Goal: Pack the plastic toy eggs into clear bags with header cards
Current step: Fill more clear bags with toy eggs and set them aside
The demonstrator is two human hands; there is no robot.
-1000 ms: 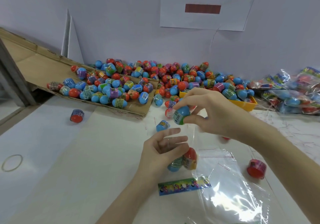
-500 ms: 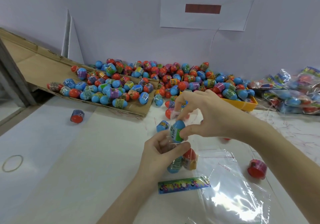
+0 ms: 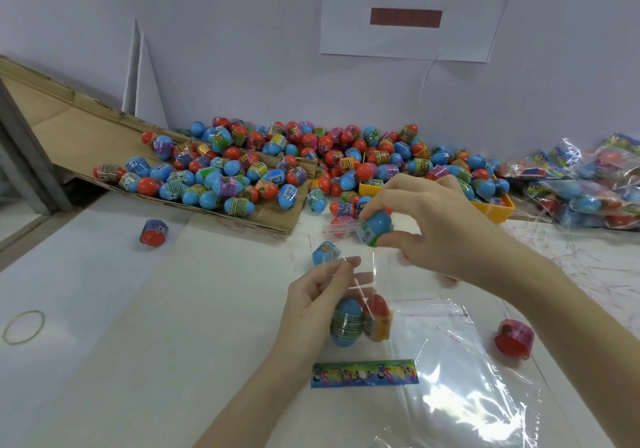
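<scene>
My left hand [image 3: 311,295] grips a clear bag [image 3: 369,283] near its mouth. A blue egg [image 3: 344,323] and a red egg [image 3: 377,316] sit side by side inside it. Above and to the right of the bag's mouth, my right hand [image 3: 436,226] pinches a blue egg with a green label [image 3: 377,226] between thumb and fingers. A colourful header card [image 3: 363,374] lies flat on the table just below the bag. A big pile of toy eggs [image 3: 277,160] lies along the wall.
Part of the pile rests on a sloping cardboard sheet [image 3: 69,129], part in a yellow tray [image 3: 491,210]. Packed bags [image 3: 588,184] are heaped at the right. Spare clear bags [image 3: 467,378] lie bottom right. Loose eggs [image 3: 514,338] [image 3: 153,233] [image 3: 325,252] and a rubber band [image 3: 23,327] lie about.
My right hand lowered the blue egg to the bag's mouth at my left hand, then lifted it up and to the right again. The left hand kept its hold on the bag.
</scene>
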